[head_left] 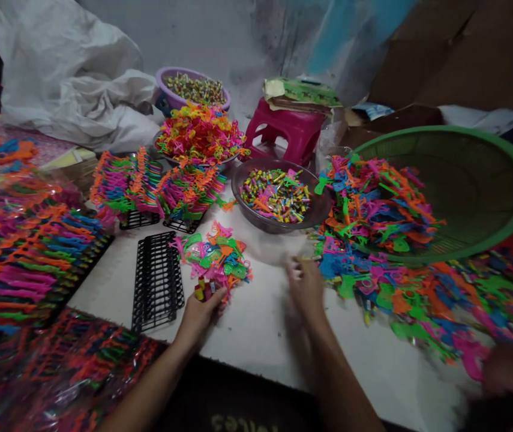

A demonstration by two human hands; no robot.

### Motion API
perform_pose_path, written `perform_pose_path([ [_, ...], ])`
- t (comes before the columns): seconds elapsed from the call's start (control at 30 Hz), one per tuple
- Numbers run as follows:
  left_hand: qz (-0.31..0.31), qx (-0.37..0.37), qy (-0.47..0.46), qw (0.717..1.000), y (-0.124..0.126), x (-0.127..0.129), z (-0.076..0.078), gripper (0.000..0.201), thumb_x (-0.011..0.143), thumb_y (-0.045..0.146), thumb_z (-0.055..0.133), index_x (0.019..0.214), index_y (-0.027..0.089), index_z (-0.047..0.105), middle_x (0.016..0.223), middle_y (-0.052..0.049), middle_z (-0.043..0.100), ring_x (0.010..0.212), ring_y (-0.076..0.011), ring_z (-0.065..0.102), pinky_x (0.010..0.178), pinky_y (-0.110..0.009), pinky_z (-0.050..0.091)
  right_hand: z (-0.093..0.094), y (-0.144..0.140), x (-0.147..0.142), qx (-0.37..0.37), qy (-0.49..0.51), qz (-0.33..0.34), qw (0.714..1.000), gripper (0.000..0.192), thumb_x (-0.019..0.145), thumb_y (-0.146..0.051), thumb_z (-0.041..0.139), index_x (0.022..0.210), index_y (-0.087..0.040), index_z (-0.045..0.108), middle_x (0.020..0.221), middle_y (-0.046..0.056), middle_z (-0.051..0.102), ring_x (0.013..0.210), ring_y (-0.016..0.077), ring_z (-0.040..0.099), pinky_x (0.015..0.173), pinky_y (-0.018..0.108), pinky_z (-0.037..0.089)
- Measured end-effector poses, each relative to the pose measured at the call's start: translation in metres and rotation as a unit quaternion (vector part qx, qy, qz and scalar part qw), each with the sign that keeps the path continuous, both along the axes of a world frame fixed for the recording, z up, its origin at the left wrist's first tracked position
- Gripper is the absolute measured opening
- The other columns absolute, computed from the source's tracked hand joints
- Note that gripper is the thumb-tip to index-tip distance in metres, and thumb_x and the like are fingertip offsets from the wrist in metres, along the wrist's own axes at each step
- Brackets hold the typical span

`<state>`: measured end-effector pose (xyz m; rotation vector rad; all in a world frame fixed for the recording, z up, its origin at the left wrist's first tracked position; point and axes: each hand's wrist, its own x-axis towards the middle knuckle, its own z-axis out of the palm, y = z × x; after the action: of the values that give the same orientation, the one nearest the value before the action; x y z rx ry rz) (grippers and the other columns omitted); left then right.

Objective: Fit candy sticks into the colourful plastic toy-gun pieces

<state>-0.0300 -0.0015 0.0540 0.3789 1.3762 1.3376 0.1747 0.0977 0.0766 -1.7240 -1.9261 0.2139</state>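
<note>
My left hand (203, 309) is closed around several small yellow and dark red tubes (202, 290), held just in front of a small heap of bright plastic pieces (224, 255). To its left lies a black plastic rack (157, 279) with rows of loops. My right hand (306, 285) is blurred over the white table (256, 336), its fingers curled together. Whatever they pinch is too smeared to name. Beyond it stands a dark see-through bowl (260, 223) of small colourful tubes. A loose pile of plastic pieces (341, 267) lies to the right of that hand.
Filled racks (148, 186) stand at back left, and bagged ones (58, 372) at near left. Behind are a purple basin (161, 75), a pink stool (283, 123) and a white sack (67, 72). A green basket (485, 240) tips out pieces; another person's blurred hand (512, 369) is at right.
</note>
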Motion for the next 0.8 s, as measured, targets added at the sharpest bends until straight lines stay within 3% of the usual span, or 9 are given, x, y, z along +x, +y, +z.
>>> perform_pose_path([
  [0.07,-0.012,-0.006,-0.02,1.0,0.002,0.005,0.001,0.032,0.061,0.04,0.067,0.069,0.011,0.055,0.05,0.003,0.054,0.042,-0.0069,0.05,0.04,-0.017,0.038,-0.009,-0.004,-0.046,-0.027,0.011,0.165,0.986,0.028,0.08,-0.038,0.047,0.091,-0.019,0.062,0.083,0.01,0.059,0.082,0.0221,0.051,0.074,0.033,0.037],
  [0.13,-0.028,-0.002,-0.009,1.0,0.002,0.008,0.0,0.033,0.063,0.042,0.065,0.07,0.011,0.056,0.051,0.001,0.057,0.041,-0.0071,0.05,0.04,-0.017,0.038,-0.017,-0.007,-0.082,-0.051,0.021,0.202,0.978,0.022,0.075,-0.039,0.053,0.082,-0.02,0.063,0.081,0.008,0.059,0.082,0.022,0.049,0.074,0.033,0.036],
  [0.2,-0.034,0.002,0.021,0.999,0.001,0.005,-0.002,0.035,0.062,0.042,0.065,0.073,0.01,0.057,0.054,-0.001,0.06,0.042,-0.0081,0.052,0.039,-0.018,0.039,-0.021,-0.006,-0.097,-0.075,0.069,0.182,0.978,0.021,0.07,-0.039,0.06,0.071,-0.019,0.06,0.076,0.006,0.057,0.078,0.0207,0.048,0.071,0.032,0.037],
  [0.33,-0.004,0.002,0.055,0.998,-0.001,-0.001,-0.001,0.036,0.058,0.04,0.069,0.075,0.011,0.055,0.061,-0.003,0.063,0.051,-0.0139,0.06,0.038,-0.019,0.042,-0.014,-0.005,-0.078,-0.172,0.228,0.18,0.941,0.027,0.072,-0.042,0.055,0.06,-0.019,0.046,0.058,-0.003,0.045,0.057,0.0127,0.043,0.055,0.024,0.034],
  [0.43,-0.025,0.01,0.056,0.998,0.002,0.007,0.003,0.038,0.057,0.038,0.07,0.08,0.012,0.055,0.068,-0.004,0.065,0.058,-0.0172,0.063,0.035,-0.018,0.042,-0.004,-0.015,-0.059,-0.23,0.286,0.208,0.907,0.031,0.081,-0.043,0.042,0.059,-0.02,0.039,0.053,-0.006,0.038,0.05,0.0101,0.038,0.05,0.022,0.031],
  [0.6,-0.086,0.032,0.071,0.993,0.006,0.023,0.01,0.039,0.062,0.039,0.067,0.089,0.013,0.055,0.068,-0.004,0.065,0.052,-0.0161,0.062,0.032,-0.017,0.04,0.004,-0.046,-0.053,-0.181,0.296,0.174,0.922,0.028,0.085,-0.037,0.037,0.062,-0.02,0.036,0.056,-0.006,0.036,0.054,0.0097,0.037,0.052,0.021,0.031],
  [0.8,-0.1,0.006,0.049,0.994,0.001,0.021,0.018,0.051,0.059,0.038,0.069,0.099,0.015,0.048,0.057,0.002,0.061,0.044,-0.0155,0.06,0.025,-0.014,0.031,0.006,-0.062,-0.061,-0.149,0.301,0.205,0.919,0.022,0.086,-0.032,0.037,0.067,-0.02,0.041,0.062,-0.004,0.041,0.058,0.0102,0.038,0.054,0.021,0.033],
])
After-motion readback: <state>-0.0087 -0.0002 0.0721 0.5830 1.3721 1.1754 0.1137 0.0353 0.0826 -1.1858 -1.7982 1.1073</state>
